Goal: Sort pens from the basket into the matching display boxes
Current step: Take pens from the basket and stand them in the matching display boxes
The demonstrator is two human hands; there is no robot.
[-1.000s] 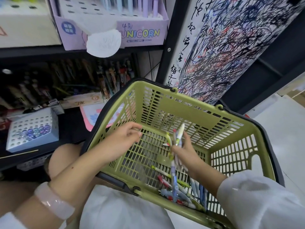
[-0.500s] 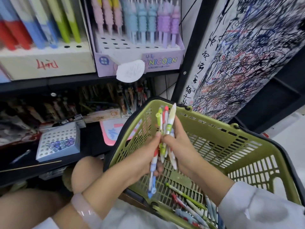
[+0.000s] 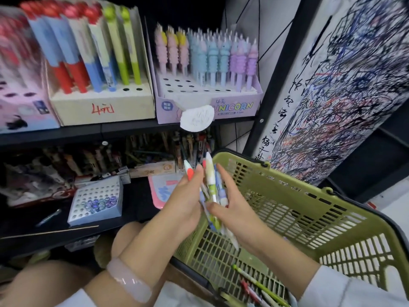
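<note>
Between my two hands, above the near-left corner of the green basket (image 3: 294,185), I hold a bundle of pens (image 3: 209,173) upright. My left hand (image 3: 184,202) grips the bundle from the left, with a red-and-white pen by its fingertips. On the other side my right hand (image 3: 235,210) holds it, thumb across the barrels and index finger stretched upward. Several loose pens (image 3: 256,286) lie on the basket floor. On the shelf above stand a beige display box (image 3: 104,108) with red, blue and green pens and a purple UNICORN box (image 3: 234,106) with pastel pens.
A small white box with holes (image 3: 97,201) holding blue beads sits on the dark lower shelf at left. A pink box (image 3: 24,111) stands at the far left of the upper shelf. A scribbled test-paper panel (image 3: 345,96) rises at right behind the basket.
My right hand lifted the pens out of the basket and my left hand joined it on the bundle. The bundle rose slightly and my view tilted up toward the display boxes.
</note>
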